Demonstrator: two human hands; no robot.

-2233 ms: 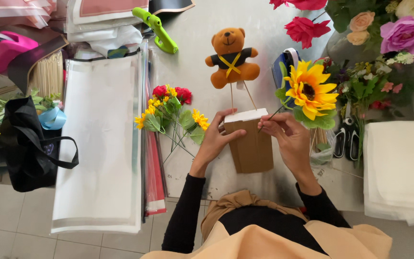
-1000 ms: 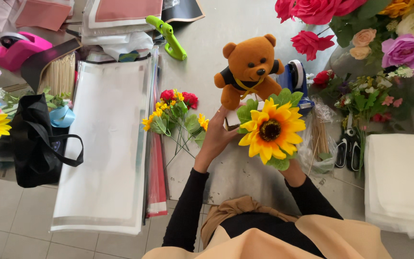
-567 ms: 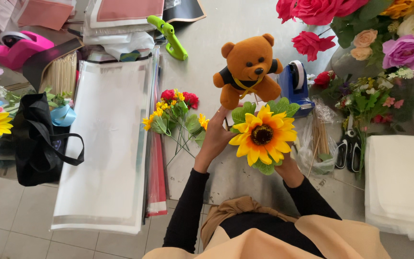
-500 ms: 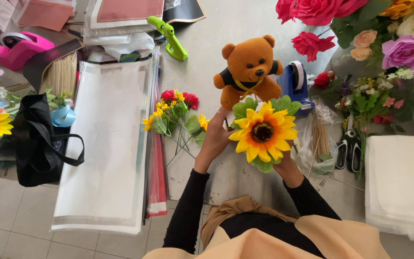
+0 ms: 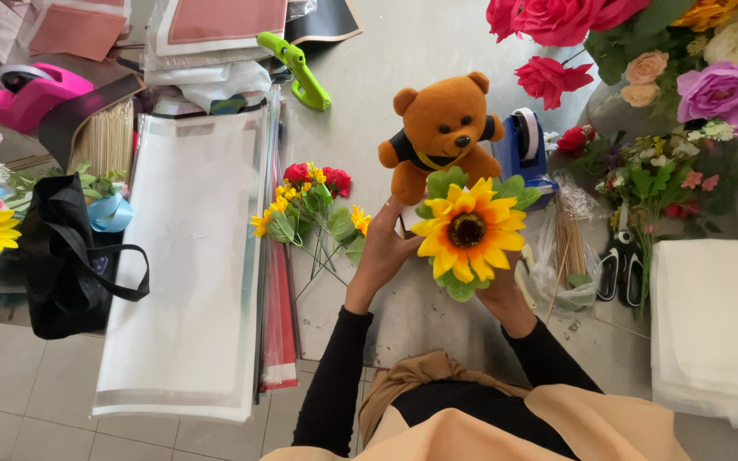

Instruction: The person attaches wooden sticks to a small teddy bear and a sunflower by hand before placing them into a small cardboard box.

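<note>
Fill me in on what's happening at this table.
A person seated at a grey worktable holds a small arrangement between both hands: a sunflower in front and a brown teddy bear rising behind it. The left hand cups its side; the right hand is mostly hidden under the flower, its grip unclear. Loose small flowers lie just left, wrapping sheets beyond them.

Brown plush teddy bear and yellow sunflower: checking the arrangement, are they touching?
Cannot tell. The head view shows the yellow sunflower overlapping the brown plush teddy bear, hiding any contact or gap.
</note>
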